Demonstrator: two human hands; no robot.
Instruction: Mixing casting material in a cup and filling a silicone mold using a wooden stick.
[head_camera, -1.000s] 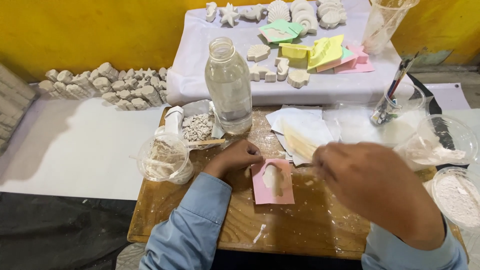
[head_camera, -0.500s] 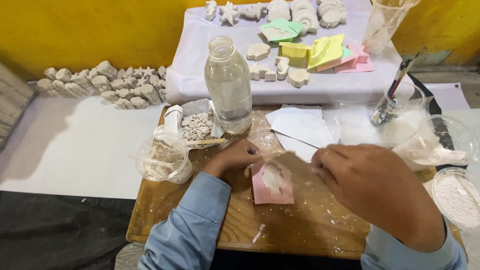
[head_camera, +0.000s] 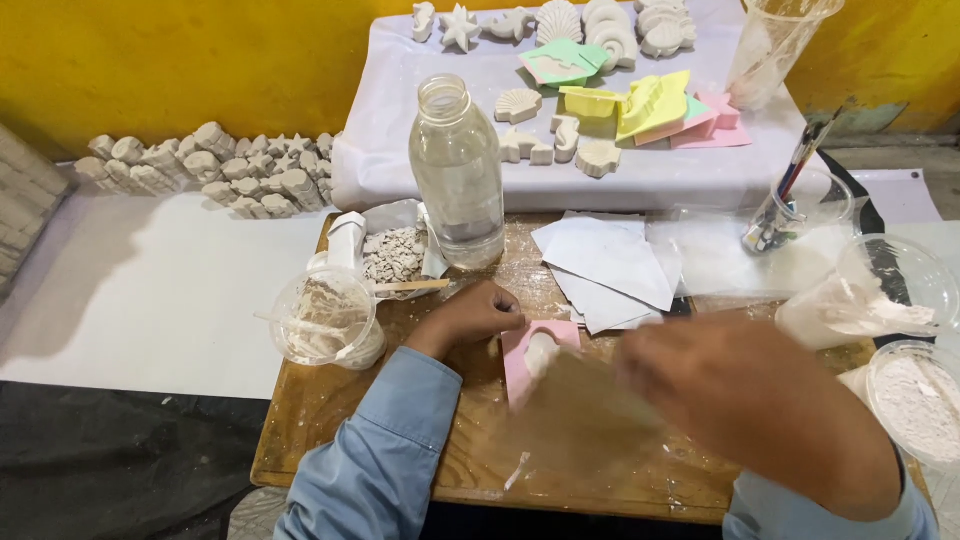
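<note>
Pink mould (head_camera: 528, 352), white-filled, lies on a wooden board (head_camera: 330, 420) against a yellow wall. Left hand (head_camera: 470, 315), fingers curled, presses its left edge. Right hand (head_camera: 745, 400) is blurred over it; grip cannot be told. Behind: glass bottle (head_camera: 458, 170), paper sheets (head_camera: 610, 265). Left: plastic cup (head_camera: 322, 315). Right edge: powder tub (head_camera: 915, 400).
</note>
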